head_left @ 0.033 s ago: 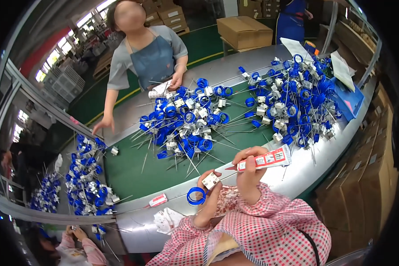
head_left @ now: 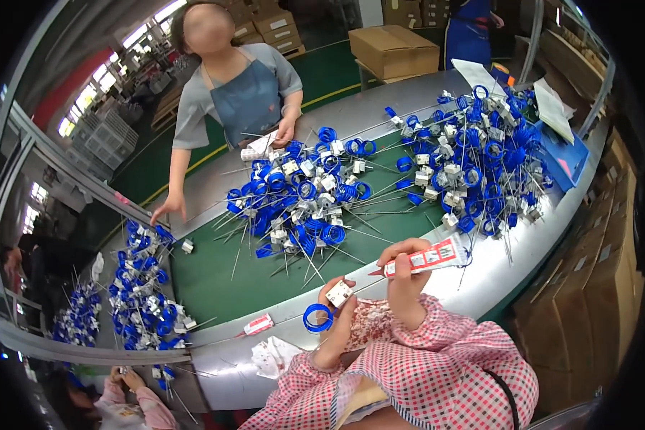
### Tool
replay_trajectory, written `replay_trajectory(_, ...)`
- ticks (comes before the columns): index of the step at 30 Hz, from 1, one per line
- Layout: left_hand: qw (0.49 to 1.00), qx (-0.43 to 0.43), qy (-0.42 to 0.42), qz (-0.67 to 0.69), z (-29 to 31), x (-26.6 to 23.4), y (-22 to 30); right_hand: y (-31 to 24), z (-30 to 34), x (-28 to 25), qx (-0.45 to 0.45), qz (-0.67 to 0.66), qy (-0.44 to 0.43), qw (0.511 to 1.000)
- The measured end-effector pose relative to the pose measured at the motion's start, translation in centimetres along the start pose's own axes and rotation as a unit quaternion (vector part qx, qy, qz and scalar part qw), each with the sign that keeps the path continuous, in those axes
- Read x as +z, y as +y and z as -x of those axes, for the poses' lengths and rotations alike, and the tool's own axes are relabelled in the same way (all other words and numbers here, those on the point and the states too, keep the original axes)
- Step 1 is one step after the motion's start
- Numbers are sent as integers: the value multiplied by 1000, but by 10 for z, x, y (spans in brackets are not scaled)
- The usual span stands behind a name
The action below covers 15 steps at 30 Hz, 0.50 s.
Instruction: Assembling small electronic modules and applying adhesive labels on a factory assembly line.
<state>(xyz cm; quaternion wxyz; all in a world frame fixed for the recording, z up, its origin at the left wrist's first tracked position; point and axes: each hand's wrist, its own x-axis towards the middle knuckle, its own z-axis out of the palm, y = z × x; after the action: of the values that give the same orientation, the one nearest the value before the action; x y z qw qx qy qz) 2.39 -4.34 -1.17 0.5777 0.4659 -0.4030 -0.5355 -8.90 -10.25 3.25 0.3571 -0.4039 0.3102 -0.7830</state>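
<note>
The metal table (head_left: 226,383) carries a green mat (head_left: 211,279). A middle heap of coiled parts (head_left: 327,182) rests on the mat; a right heap (head_left: 453,170) overlaps mat and metal. A tube (head_left: 258,325) and crumpled wipe (head_left: 274,357) lie along the near metal edge.

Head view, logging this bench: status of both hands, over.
Left hand holds white block, blue coil beside it. Right hand grips tube, red nozzle near block. Parts heap beyond both hands.

I'm in a factory workshop: heaps of matching blue-and-white parts (head_left: 307,190) cover my long metal-edged table (head_left: 473,279), an aproned co-worker (head_left: 247,100) stands across from me, and cartons (head_left: 276,25) and stacked crates (head_left: 106,140) occupy the green, yellow-striped floor (head_left: 326,68).
</note>
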Motion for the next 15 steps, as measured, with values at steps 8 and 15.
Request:
replay_trajectory(8, 987, -113, 59, -98, 21, -47, -36, 27, 42, -84, 223, 238, -42, 945)
replay_trajectory(15, 994, -61, 6, -89, 27, -50, -54, 39, 56, -100, 139, 282, -108, 943)
